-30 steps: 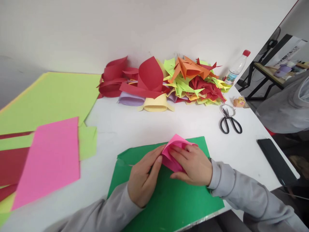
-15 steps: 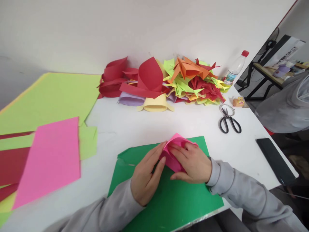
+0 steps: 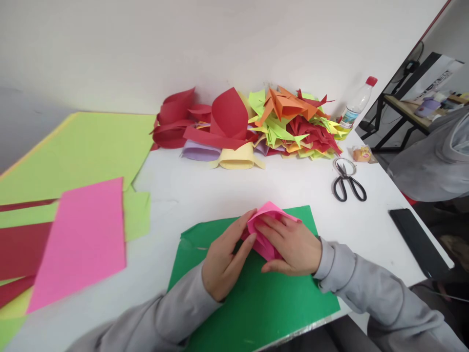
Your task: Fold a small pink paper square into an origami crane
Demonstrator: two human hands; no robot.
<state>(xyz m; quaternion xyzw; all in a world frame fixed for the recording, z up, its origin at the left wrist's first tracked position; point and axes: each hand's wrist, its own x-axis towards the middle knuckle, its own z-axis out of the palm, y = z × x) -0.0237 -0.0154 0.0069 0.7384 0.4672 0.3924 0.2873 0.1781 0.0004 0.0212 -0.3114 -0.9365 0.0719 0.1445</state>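
Observation:
A partly folded sheet of pink paper lies on the green board in front of me, one layer lifted into a curved pocket. At its left corner, my left hand grips the paper edge between thumb and fingers. Into the fold reaches my right hand, its fingers stretched flat over the paper and its thumb held apart beneath. Part of the paper is hidden under both hands.
Loose coloured sheets, a pink one on top, lie left. Along the wall sit red paper shapes and a heap of folded paper stars. A bottle, scissors, a wrapped snack and a black phone are right.
My left hand has shifted slightly right and up along the paper's left edge. My right hand stays nearly in place within the fold. The view has turned a little left.

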